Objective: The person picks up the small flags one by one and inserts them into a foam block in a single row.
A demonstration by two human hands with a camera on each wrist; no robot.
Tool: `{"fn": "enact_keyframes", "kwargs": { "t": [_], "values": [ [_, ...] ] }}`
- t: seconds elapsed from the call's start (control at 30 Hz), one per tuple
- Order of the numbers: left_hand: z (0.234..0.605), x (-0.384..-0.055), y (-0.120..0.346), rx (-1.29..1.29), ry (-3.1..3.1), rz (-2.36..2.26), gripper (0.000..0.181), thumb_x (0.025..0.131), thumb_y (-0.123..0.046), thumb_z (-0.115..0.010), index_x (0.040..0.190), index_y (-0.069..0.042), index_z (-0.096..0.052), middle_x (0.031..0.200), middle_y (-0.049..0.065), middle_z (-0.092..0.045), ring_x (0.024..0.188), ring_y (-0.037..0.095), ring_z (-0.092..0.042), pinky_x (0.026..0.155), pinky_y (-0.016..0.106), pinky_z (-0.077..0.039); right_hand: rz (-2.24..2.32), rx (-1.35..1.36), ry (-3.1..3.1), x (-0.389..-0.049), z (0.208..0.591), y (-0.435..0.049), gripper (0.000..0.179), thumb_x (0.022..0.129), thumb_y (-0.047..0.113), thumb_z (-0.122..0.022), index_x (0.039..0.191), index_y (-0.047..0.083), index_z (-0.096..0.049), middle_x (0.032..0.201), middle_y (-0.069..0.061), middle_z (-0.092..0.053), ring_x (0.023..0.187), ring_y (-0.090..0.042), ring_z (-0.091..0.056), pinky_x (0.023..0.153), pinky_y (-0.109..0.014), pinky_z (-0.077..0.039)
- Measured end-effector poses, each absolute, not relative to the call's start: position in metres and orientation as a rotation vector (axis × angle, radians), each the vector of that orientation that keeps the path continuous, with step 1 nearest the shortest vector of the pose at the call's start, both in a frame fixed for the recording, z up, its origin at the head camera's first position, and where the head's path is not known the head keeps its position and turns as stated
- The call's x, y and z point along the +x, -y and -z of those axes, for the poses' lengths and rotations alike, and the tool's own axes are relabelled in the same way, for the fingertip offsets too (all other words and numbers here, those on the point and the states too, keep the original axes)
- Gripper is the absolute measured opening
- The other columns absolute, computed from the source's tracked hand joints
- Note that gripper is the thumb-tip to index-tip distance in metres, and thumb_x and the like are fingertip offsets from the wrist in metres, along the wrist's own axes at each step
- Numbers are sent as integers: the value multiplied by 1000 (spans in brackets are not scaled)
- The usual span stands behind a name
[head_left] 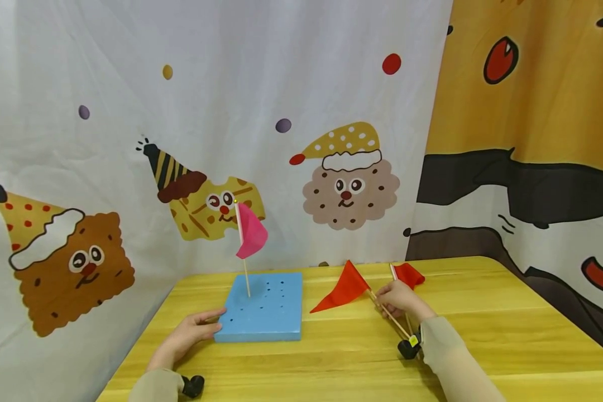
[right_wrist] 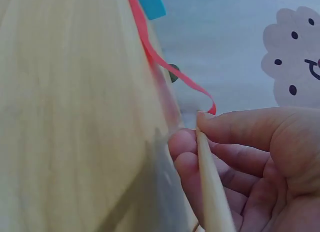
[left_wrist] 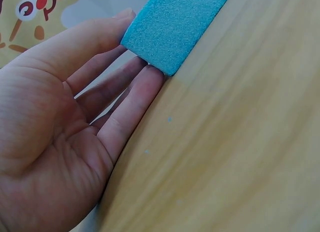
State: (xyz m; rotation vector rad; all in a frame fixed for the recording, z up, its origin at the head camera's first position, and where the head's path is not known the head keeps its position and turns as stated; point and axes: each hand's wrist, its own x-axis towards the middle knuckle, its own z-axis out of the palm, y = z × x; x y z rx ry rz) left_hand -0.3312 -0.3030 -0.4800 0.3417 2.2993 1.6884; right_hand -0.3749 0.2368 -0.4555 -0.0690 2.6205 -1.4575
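In the head view my left hand (head_left: 190, 333) is at the left edge of a light-blue foam block (head_left: 276, 324) with small holes in its top. Its thumb and fairly straight fingers (left_wrist: 132, 105) touch the block's side near the front corner. One pink flag (head_left: 253, 231) on a thin wooden stick stands upright in the block. To the right, my right hand (head_left: 399, 298) pinches the wooden stick (right_wrist: 212, 184) of a red triangular flag (head_left: 345, 287) between thumb and fingertips. The cloth points left, toward the block.
A second red flag (head_left: 410, 274) lies behind the right hand, which partly covers its stick. The wooden table (head_left: 341, 371) ends at a cartoon-printed curtain (head_left: 281, 67) behind. Black wrist devices (head_left: 193, 386) show at both sleeves.
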Motion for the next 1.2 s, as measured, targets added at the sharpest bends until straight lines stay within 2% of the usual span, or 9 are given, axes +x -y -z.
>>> {"fn": "enact_keyframes", "kwargs": {
  "t": [0.2, 0.43, 0.67, 0.93, 1.2],
  "values": [
    [479, -330, 305, 330, -2296, -1694, 57, 96, -25, -63, 146, -3, -44, 149, 29, -31, 127, 43, -44, 97, 46, -48, 1523, -159, -2640, -377, 448, -239, 25, 89, 1, -62, 109, -13, -65, 65, -12, -65, 45, -15, -55, 42, -25, -47],
    [476, -328, 305, 324, -2330, -1694, 58, 96, -25, -64, 145, -1, -44, 149, 31, -30, 126, 42, -45, 97, 46, -48, 1627, -176, -2571, -376, 433, -235, 31, 91, 4, -62, 116, -15, -61, 80, -21, -69, 60, -29, -67, 52, -35, -57],
    [477, -326, 305, 301, -2344, -1703, 58, 95, -25, -65, 144, -2, -45, 149, 29, -31, 128, 41, -43, 96, 45, -49, 1662, -149, -2589, -376, 416, -230, 34, 93, 7, -61, 120, -13, -59, 87, -24, -68, 69, -37, -69, 56, -40, -59],
    [479, -327, 306, 319, -2338, -1708, 58, 96, -25, -64, 145, -2, -44, 150, 30, -29, 129, 42, -41, 96, 44, -49, 1739, -241, -2594, -369, 395, -225, 34, 94, 9, -61, 122, -10, -58, 82, -12, -68, 68, -30, -68, 58, -42, -59],
    [478, -331, 303, 321, -2288, -1688, 58, 97, -27, -62, 146, -4, -43, 151, 28, -29, 129, 42, -42, 97, 47, -47, 1766, -244, -2606, -369, 389, -225, 34, 95, 10, -61, 123, -9, -59, 84, -13, -67, 64, -23, -67, 60, -44, -59]
  ]
}}
